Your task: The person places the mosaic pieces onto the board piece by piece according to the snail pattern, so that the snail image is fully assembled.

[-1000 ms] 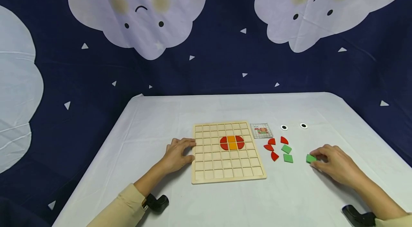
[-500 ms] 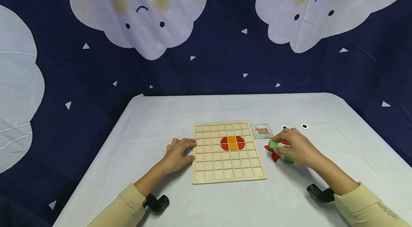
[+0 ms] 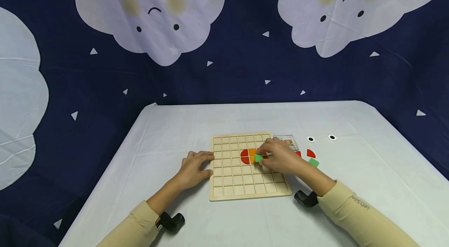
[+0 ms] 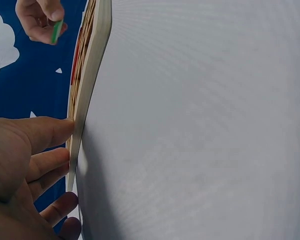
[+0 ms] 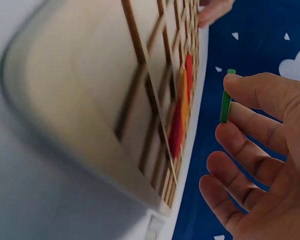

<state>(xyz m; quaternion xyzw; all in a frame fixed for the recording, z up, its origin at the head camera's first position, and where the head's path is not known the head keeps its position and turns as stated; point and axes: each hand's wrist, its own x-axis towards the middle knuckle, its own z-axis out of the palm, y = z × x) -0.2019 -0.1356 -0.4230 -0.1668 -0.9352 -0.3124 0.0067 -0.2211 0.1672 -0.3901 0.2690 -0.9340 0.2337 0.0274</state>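
Pinched between the thumb and fingertips of my right hand [image 3: 280,157] is a square green tile [image 3: 258,157], raised above the wooden grid board [image 3: 242,190]. In the right wrist view the green tile [image 5: 227,97] is seen edge-on, clear of the board. On the board lie orange squares [image 3: 252,152] with red quarter-circle pieces [image 3: 244,160] to their left; those to the right are mostly hidden by the right hand. My left hand [image 3: 192,169] rests at the board's left edge, thumb and fingertips touching it, as the left wrist view also shows.
Right of the board lie a picture card [image 3: 290,141], partly covered by the hand, a loose red quarter-circle [image 3: 310,153] and a loose green tile [image 3: 313,162]. Two eye discs [image 3: 332,137] lie farther back on the white tablecloth [image 3: 196,122].
My right hand has picked up the green tile from the far right and carried it left, past the loose pieces, to over the board. The left hand has stayed at the board's edge.
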